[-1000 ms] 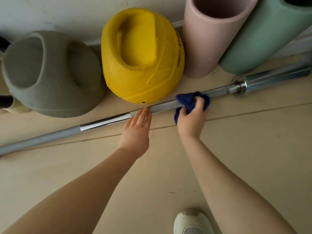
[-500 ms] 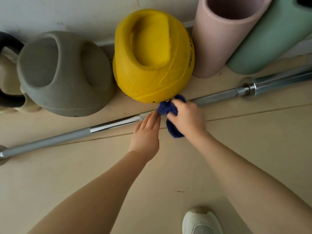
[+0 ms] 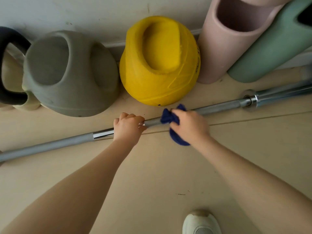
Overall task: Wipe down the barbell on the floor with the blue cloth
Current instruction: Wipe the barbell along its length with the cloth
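A long steel barbell (image 3: 219, 107) lies on the tan floor, running from the lower left up to the right, with its collar and sleeve at the far right. My left hand (image 3: 129, 126) is curled around the bar near its middle. Just to the right, my right hand (image 3: 190, 124) presses the blue cloth (image 3: 168, 118) around the bar; part of the cloth hangs below my palm.
Behind the bar, against the wall, stand a grey medicine ball (image 3: 70, 73), a yellow medicine ball (image 3: 160, 61), a pink foam roller (image 3: 224, 41) and a green one (image 3: 270, 48). A black kettlebell handle (image 3: 6, 65) shows at far left. My white shoe (image 3: 200, 222) is at the bottom.
My right hand slid the cloth leftwards along the bar, then stayed near the middle. My left hand went from resting flat with fingers out to curled around the bar.
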Tool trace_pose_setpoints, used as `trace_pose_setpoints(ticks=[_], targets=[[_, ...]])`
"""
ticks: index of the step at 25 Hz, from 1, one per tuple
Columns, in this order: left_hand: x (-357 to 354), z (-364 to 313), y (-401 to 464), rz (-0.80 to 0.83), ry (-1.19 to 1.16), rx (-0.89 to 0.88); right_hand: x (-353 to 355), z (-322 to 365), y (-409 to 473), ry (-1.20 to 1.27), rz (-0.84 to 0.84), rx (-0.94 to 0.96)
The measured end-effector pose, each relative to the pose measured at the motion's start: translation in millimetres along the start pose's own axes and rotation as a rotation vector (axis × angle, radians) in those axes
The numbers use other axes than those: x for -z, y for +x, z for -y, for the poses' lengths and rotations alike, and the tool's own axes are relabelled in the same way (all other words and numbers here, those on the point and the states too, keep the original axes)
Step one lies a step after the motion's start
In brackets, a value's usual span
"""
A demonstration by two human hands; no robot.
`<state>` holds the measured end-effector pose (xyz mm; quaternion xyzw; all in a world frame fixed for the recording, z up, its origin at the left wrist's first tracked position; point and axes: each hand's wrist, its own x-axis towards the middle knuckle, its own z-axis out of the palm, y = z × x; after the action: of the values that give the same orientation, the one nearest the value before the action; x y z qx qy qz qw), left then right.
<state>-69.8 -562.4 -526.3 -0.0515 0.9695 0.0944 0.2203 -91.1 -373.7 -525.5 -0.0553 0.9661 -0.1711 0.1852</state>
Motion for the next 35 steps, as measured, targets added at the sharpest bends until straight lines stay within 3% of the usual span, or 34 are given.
trace_pose_setpoints(ticks=[2,4,7,10,12,15,18,20,24,25,28,30,32,35], targets=[[-2,0,0,0.008,-0.023,0.016,16,-23,1,-0.053,-0.081,-0.171],[-4,-3,-2,0.006,-0.065,0.025,12,-18,-9,0.097,-0.160,-0.287],[-7,-4,-9,-0.004,-0.034,0.000,-17,41,-23,0.310,0.014,-0.154],[-15,-4,-18,-0.034,0.018,-0.015,-20,56,-19,0.138,0.157,0.008],[-19,-5,-24,-0.071,-0.023,-0.020,-7,28,-8,0.026,0.090,-0.122],[-24,-7,-28,-0.080,0.000,-0.047,-4,17,-12,0.116,-0.004,-0.319],[-24,-7,-28,-0.138,0.138,-0.177,-20,54,-25,0.171,0.185,-0.096],[-24,-6,-30,-0.133,0.162,-0.193,-12,46,-25,0.063,0.195,-0.023],[-28,-10,-35,-0.119,0.078,-0.145,16,-13,-12,-0.027,0.010,-0.355],[-29,-10,-36,-0.113,0.089,-0.137,13,-11,-15,0.002,-0.006,-0.366],[-29,-12,-34,-0.114,0.111,-0.128,-9,26,-27,0.071,0.096,-0.081],[-29,-14,-33,-0.121,0.123,-0.118,-7,27,-26,-0.049,0.150,0.112],[-28,-15,-32,-0.123,0.126,-0.081,10,-2,-10,-0.151,0.090,-0.008],[-25,-17,-27,-0.116,0.101,-0.029,22,-40,0,0.010,-0.073,-0.362]])
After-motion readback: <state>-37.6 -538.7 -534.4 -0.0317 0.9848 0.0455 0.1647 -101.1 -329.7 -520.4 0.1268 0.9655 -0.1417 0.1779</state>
